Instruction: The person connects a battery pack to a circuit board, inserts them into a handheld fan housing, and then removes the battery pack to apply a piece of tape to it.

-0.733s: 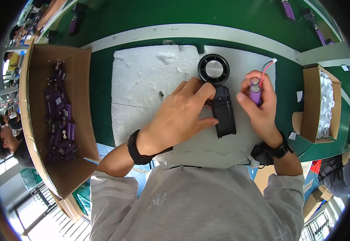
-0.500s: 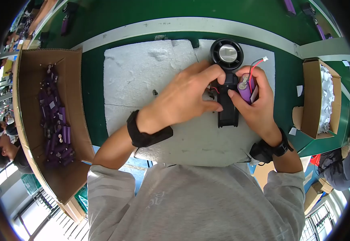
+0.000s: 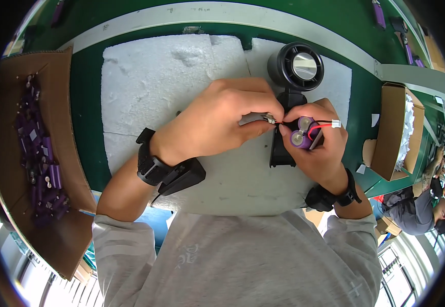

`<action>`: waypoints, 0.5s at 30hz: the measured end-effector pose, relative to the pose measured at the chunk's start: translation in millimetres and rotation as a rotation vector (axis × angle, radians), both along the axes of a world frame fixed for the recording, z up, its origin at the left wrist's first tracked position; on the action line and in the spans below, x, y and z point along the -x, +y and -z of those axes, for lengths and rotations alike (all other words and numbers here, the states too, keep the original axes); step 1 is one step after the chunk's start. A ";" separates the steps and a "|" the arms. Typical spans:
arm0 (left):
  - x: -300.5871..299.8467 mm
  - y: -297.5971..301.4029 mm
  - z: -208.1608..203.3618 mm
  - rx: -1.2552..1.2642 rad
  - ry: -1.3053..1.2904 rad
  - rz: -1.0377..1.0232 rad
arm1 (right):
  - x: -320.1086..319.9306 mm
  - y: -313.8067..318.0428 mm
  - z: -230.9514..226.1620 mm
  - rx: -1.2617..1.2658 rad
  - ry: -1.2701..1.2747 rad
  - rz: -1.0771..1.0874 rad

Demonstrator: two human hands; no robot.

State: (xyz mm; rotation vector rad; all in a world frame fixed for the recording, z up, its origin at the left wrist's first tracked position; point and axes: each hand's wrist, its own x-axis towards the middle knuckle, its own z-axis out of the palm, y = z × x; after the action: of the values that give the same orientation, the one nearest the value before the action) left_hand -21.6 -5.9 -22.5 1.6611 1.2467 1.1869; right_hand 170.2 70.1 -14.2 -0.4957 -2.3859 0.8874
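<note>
A black handheld fan (image 3: 280,153) lies on the white foam board, its round head (image 3: 304,66) with a silvery disc away from me. Over its handle, my right hand (image 3: 322,146) grips a purple battery pack (image 3: 300,139) of two cells. Red and black wires with a white plug (image 3: 336,124) extend from the pack across my fingers. My left hand (image 3: 217,117) is closed at the fan's left side, pinching a small wire connector (image 3: 270,119) beside a greyish piece that its fingers partly hide. The fingertips of both hands nearly meet above the handle.
The foam board (image 3: 145,87) rests on a green table. A cardboard box (image 3: 79,174) of purple battery packs stands at left. A smaller box (image 3: 386,138) with white pieces is at right. A pale rail (image 3: 207,9) crosses the far side. People sit farther off.
My left hand has come off the fan handle and pinches the small connector. The battery pack has turned, cell ends up, and moved left over the handle. The view has shifted.
</note>
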 end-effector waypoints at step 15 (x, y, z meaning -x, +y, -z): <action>-0.1 -5.0 -9.0 0.179 -0.055 -0.009 | 1.6 -0.4 4.7 0.022 0.021 0.019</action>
State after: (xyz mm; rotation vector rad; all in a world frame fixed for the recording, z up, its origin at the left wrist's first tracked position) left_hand -21.5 -10.9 -13.5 1.4840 1.2882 1.0852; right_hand 168.6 69.7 -18.8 -0.5150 -2.3507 0.9073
